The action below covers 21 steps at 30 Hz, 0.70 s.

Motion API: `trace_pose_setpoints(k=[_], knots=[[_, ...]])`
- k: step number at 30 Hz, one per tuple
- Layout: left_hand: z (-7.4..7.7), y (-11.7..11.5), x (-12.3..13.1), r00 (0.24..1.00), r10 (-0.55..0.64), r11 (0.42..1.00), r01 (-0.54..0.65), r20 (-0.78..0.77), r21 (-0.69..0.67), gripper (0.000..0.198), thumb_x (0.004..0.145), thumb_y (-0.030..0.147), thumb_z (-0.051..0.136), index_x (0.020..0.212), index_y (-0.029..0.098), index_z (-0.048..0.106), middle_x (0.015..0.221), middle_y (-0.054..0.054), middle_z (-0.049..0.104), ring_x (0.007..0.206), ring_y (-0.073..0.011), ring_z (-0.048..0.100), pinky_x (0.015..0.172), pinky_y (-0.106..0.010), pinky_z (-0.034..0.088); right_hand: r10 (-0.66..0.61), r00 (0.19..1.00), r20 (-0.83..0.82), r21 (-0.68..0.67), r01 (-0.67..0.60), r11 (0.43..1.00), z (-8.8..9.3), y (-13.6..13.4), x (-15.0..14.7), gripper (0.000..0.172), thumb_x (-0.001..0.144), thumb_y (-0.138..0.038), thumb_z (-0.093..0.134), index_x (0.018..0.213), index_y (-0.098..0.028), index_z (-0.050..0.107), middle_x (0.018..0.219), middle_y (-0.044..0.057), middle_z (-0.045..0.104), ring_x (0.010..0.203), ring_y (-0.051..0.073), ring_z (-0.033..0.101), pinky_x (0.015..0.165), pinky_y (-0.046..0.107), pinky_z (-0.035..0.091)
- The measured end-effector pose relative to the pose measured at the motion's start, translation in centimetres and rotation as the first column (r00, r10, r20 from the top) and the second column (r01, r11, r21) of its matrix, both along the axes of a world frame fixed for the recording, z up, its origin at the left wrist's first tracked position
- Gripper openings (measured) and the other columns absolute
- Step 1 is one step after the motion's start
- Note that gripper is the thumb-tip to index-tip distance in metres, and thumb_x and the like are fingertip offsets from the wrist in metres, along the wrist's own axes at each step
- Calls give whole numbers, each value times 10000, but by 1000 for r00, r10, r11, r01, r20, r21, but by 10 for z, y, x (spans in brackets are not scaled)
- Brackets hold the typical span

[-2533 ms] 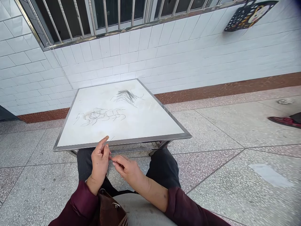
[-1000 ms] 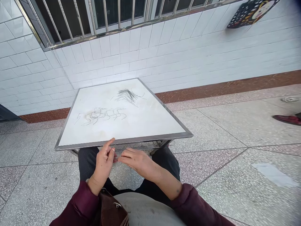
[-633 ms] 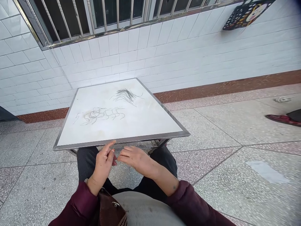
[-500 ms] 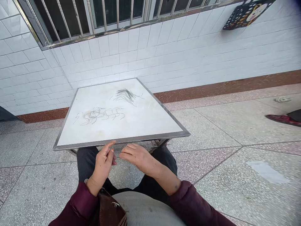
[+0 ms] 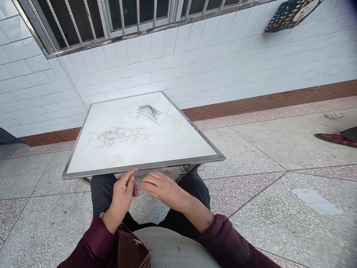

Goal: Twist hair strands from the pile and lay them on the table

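A white table (image 5: 173,145) with a metal rim stands in front of my knees. On it lies a dense bundle of thin dark wires or strands (image 5: 149,111) toward the back, and a looser row of bent strands (image 5: 119,136) at the left. My left hand (image 5: 124,190) is near the front rim, thumb and fingers pinched; what they hold is too small to name. Just to its right is my right hand (image 5: 164,189), palm down, fingers together and bent, their tips partly hidden. A narrow gap separates the two hands.
Behind the table is a white tiled wall (image 5: 223,56) with a barred window (image 5: 139,15). A patterned bag (image 5: 290,16) hangs at the upper right. On the floor at the right are a white sheet (image 5: 316,201) and a person's red shoe (image 5: 334,139).
At the left of the table, another bent strand shows more clearly beside the loose row. Both hands hold nearly the same pose, and the view has shifted slightly.
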<state>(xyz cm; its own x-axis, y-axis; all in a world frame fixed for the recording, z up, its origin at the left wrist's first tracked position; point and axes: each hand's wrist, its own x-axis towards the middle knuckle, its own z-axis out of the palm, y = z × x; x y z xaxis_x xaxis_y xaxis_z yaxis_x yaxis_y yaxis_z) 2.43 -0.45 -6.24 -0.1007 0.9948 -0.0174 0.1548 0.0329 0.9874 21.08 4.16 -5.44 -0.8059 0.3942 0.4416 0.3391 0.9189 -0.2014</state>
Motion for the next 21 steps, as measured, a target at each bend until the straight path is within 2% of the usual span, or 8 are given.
trace_pose_setpoints(k=[9, 15, 21], knots=[[-10, 3, 0, 1000, 15, 999, -15, -8, -32, 467, 911, 471, 515, 1256, 176, 624, 635, 6, 602, 459, -135, 583, 467, -265, 516, -17, 1000, -8, -34, 17, 999, -10, 9, 2, 124, 964, -134, 512, 1038, -178, 601, 968, 43, 634, 888, 173, 537, 778, 314, 420], [-8, 4, -3, 999, 36, 998, -34, 36, -62, 513, 897, 487, 533, 1275, 148, 606, 618, 18, 593, 456, -116, 569, 469, -241, 504, -56, 998, -35, 6, 56, 998, -9, 13, 8, 145, 976, -141, 490, 1052, -188, 604, 968, 54, 649, 879, 175, 553, 764, 328, 416], [-5, 6, -2, 993, 21, 997, -12, 113, -79, 600, 789, 453, 691, 1294, 149, 582, 645, 40, 588, 507, -118, 607, 516, -245, 535, -113, 986, -122, 37, 118, 992, -16, 16, 5, 117, 978, -162, 492, 1012, -187, 601, 883, 55, 655, 809, 184, 562, 705, 337, 431]])
